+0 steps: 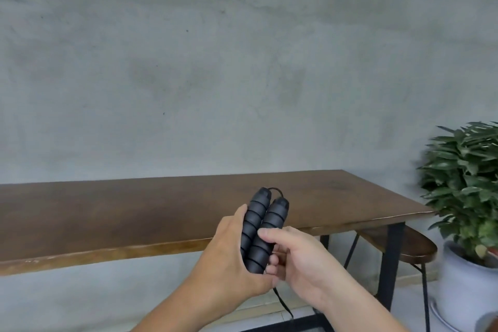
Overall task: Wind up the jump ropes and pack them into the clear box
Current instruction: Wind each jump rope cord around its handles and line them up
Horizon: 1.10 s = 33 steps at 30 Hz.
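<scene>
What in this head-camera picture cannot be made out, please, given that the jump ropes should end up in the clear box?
- Clear box: nowhere in the head view.
- Rope cord: mostly hidden behind the left hand and right hand; the lower frame edge cuts it off.
- Lower ends of the handles: covered by the fingers.
- Potted plant: motion-blurred, cut by the right edge.

Both hands (269, 259) gripping rope handles (261, 229), table (107, 213)
</scene>
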Motion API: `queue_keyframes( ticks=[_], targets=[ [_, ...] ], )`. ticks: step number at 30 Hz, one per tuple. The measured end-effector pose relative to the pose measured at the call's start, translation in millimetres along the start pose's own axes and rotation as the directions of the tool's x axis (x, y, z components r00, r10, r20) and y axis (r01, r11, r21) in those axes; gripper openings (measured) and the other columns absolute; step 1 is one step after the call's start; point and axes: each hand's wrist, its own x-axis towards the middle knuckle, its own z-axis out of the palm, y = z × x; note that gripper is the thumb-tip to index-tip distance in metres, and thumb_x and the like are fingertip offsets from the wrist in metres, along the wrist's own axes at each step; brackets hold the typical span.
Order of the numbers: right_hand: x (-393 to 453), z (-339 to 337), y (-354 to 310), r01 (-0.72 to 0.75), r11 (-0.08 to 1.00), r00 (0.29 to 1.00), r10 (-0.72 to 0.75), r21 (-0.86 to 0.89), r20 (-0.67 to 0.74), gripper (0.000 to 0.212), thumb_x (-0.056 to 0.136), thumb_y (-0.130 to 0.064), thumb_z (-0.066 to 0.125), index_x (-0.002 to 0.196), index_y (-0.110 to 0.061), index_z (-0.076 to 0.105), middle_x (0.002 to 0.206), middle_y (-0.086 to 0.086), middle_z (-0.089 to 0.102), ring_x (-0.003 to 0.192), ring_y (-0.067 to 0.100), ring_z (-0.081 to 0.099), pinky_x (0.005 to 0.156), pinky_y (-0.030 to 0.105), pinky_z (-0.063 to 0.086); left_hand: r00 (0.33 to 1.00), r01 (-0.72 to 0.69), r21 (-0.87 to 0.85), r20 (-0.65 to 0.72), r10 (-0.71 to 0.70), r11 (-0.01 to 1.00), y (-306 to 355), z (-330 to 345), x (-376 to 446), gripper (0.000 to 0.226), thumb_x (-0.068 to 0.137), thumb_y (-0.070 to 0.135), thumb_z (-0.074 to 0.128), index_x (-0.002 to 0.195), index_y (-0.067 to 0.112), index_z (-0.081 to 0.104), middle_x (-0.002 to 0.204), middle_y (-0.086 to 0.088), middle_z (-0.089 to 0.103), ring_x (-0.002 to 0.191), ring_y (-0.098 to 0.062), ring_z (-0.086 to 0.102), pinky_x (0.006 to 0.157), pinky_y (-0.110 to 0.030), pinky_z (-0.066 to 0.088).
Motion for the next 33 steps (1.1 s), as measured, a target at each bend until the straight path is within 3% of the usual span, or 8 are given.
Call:
queue_keyframes(
  ticks=[7,10,14,16,19,23,29,33],
  targets=[
    [-6,-2,-6,-0.01,1.0,0.992,0.01,-0.004,0.124,0.042,0.087,-0.038,0.069,0.107,-0.002,0.061,0.077,0.01,0.062,0.057,0.015,0.057,0.058,0.029,0.056,0.979,0.132,-0.222,0.183,-0.092,0.966,10,-18,-5,0.08,0.065,0.0,0.081,0.125,0.045,0.054,0.106,0.001,0.069,0.077,-0.009,0.064,0.061,-0.023,0.05],
    [8,-18,-21,0.098,0.978,0.973,-0.133,-0.183,-0.19,0.049,0.091,-0.056,0.058,0.1,-0.008,0.065,0.086,0.007,0.067,0.061,0.016,0.058,0.06,0.034,0.055,0.971,0.221,-0.345,0.17,-0.17,0.912,16,-30,1,0.077,0.058,0.002,0.075,0.125,0.037,0.059,0.109,-0.004,0.068,0.073,-0.011,0.063,0.059,-0.029,0.05],
    [39,-44,-31,0.302,0.803,0.851,-0.47,-0.513,-0.234,0.053,0.089,-0.025,0.064,0.137,-0.03,0.043,0.13,-0.01,0.05,0.117,0.011,0.051,0.098,0.037,0.044,0.97,0.215,-0.419,0.199,-0.142,0.882,36,-54,8,0.079,0.054,0.001,0.072,0.128,0.027,0.061,0.096,-0.004,0.064,0.062,-0.011,0.057,0.05,-0.024,0.044],
    [54,-45,-27,0.231,0.758,0.944,-0.326,-0.609,-0.047,0.067,0.085,-0.019,0.068,0.143,-0.03,0.037,0.131,-0.012,0.053,0.12,0.008,0.05,0.097,0.034,0.04,0.98,0.158,-0.458,0.185,-0.08,0.875,52,-63,14,0.075,0.051,0.002,0.073,0.123,0.02,0.064,0.092,-0.005,0.059,0.06,-0.01,0.053,0.045,-0.022,0.041],
    [64,-41,-4,0.075,0.708,0.994,0.004,-0.702,0.11,0.032,0.091,-0.024,0.065,0.121,-0.011,0.064,0.105,0.001,0.075,0.097,0.01,0.069,0.098,0.033,0.044,0.999,0.049,-0.491,0.045,-0.031,0.87,74,-76,24,0.055,0.062,0.0,0.063,0.116,0.011,0.062,0.104,-0.007,0.054,0.066,-0.009,0.051,0.045,-0.018,0.038],
    [64,-50,11,-0.012,0.359,0.963,0.257,-0.933,0.086,0.043,0.101,-0.042,0.045,0.097,-0.008,0.07,0.086,0.005,0.076,0.085,0.016,0.07,0.09,0.036,0.047,0.983,-0.083,-0.493,-0.184,-0.01,0.866,86,-101,31,0.039,0.069,0.004,0.057,0.108,0.011,0.052,0.094,-0.001,0.053,0.066,-0.008,0.052,0.05,-0.015,0.038],
    [85,-36,-88,0.226,0.853,0.951,-0.298,-0.47,-0.084,0.03,0.101,-0.028,0.048,0.076,-0.013,0.051,0.038,-0.007,0.036,0.039,0.012,0.037,0.052,0.028,0.051,0.964,-0.018,-0.323,-0.257,-0.07,0.946,58,-107,24,0.052,0.066,0.004,0.065,0.117,0.017,0.058,0.09,0.002,0.057,0.07,-0.01,0.057,0.053,-0.02,0.042],
    [87,-35,-168,0.413,0.678,0.812,-0.576,-0.608,-0.091,0.02,0.096,-0.015,0.033,0.08,-0.024,0.042,0.056,-0.008,0.026,0.034,0.005,0.023,0.04,0.018,0.022,0.961,0.005,-0.342,-0.26,-0.099,0.94,50,-100,18,0.062,0.068,0.001,0.066,0.128,0.015,0.057,0.086,0.003,0.058,0.069,-0.01,0.058,0.054,-0.022,0.044]
  ],
)
